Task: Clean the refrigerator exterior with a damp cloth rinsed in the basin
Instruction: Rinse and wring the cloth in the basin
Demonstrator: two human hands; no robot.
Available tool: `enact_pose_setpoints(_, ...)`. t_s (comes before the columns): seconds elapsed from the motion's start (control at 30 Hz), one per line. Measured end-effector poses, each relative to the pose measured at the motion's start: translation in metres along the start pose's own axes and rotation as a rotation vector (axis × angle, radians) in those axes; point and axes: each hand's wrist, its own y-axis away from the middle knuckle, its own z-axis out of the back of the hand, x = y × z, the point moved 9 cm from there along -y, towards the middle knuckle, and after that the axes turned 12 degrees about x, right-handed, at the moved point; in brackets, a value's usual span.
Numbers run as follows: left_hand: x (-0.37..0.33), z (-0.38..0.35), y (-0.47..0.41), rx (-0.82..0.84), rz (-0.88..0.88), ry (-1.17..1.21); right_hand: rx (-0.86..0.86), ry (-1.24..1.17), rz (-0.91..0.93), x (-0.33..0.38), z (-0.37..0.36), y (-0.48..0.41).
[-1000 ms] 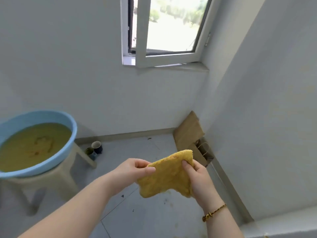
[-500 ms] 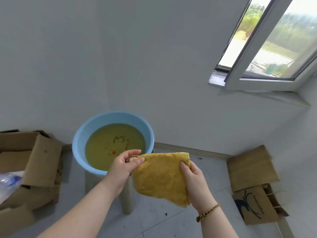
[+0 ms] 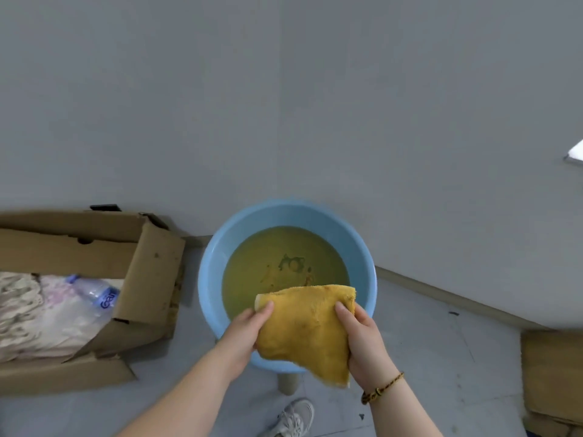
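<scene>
Yellow cloth (image 3: 303, 329) held over the basin (image 3: 209, 272), left hand (image 3: 244, 335) and right hand (image 3: 367, 342) fingers (image 3: 342, 310) pinching its sides; rinsing and refrigerator wiping likely remain

Only txt we spot: white lettering on the blue label (image 3: 108, 300) of a plastic bottle (image 3: 91, 290), lying in the cardboard box (image 3: 154, 266) at left. It's tilted & blurry, approx. three or four letters; we can't read it w/ certainty.
</scene>
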Motion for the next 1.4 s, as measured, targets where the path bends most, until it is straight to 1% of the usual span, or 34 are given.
enact_pose_setpoints(0.07,-0.015,0.013,-0.021,-0.082,-0.026,-0.058,0.019,0.060,-0.016,0.003,0.002,-0.030)
enact_pose_setpoints(0.13,-0.026,0.021,-0.042,-0.128,-0.031,-0.156,-0.002,0.146,-0.034,0.005,0.006,-0.059)
enact_pose_setpoints(0.17,-0.024,0.029,-0.059,-0.153,-0.009,-0.188,-0.024,0.200,-0.067,-0.002,0.009,-0.080)
enact_pose_setpoints(0.27,-0.025,0.039,-0.086,-0.228,0.012,-0.304,-0.110,0.362,-0.092,-0.010,0.016,-0.116)
enact_pose_setpoints(0.4,-0.023,0.064,-0.135,-0.324,0.068,-0.476,-0.131,0.516,-0.141,-0.028,0.019,-0.170)
enact_pose_setpoints(0.57,-0.008,0.088,-0.184,-0.316,0.148,-0.544,-0.137,0.652,-0.236,-0.055,0.027,-0.221)
enact_pose_setpoints(0.7,0.004,0.106,-0.206,-0.287,0.226,-0.505,-0.146,0.741,-0.226,-0.069,0.026,-0.240)
enact_pose_setpoints(0.8,0.011,0.112,-0.211,-0.268,0.244,-0.487,-0.153,0.790,-0.265,-0.084,0.025,-0.241)
enact_pose_setpoints(0.9,0.016,0.112,-0.211,-0.264,0.255,-0.489,-0.168,0.775,-0.322,-0.092,0.027,-0.240)
enact_pose_setpoints(1.03,0.024,0.114,-0.211,-0.269,0.296,-0.430,-0.224,0.721,-0.378,-0.097,0.032,-0.237)
enact_pose_setpoints(1.1,0.027,0.113,-0.209,-0.256,0.329,-0.342,-0.257,0.597,-0.390,-0.096,0.034,-0.234)
enact_pose_setpoints(1.17,0.026,0.106,-0.207,-0.205,0.342,-0.220,-0.262,0.365,-0.371,-0.097,0.030,-0.230)
enact_pose_setpoints(1.2,0.024,0.101,-0.204,-0.184,0.343,-0.163,-0.250,0.275,-0.334,-0.096,0.024,-0.227)
enact_pose_setpoints(1.23,0.021,0.097,-0.203,-0.173,0.331,-0.118,-0.236,0.234,-0.275,-0.091,0.017,-0.224)
enact_pose_setpoints(1.3,0.015,0.091,-0.203,-0.181,0.277,-0.093,-0.228,0.243,-0.135,-0.078,0.001,-0.215)
enact_pose_setpoints(1.37,0.006,0.082,-0.201,-0.206,0.219,-0.156,-0.235,0.296,-0.009,-0.065,-0.017,-0.205)
enact_pose_setpoints(1.4,0.001,0.075,-0.200,-0.194,0.195,-0.180,-0.238,0.329,0.025,-0.061,-0.026,-0.201)
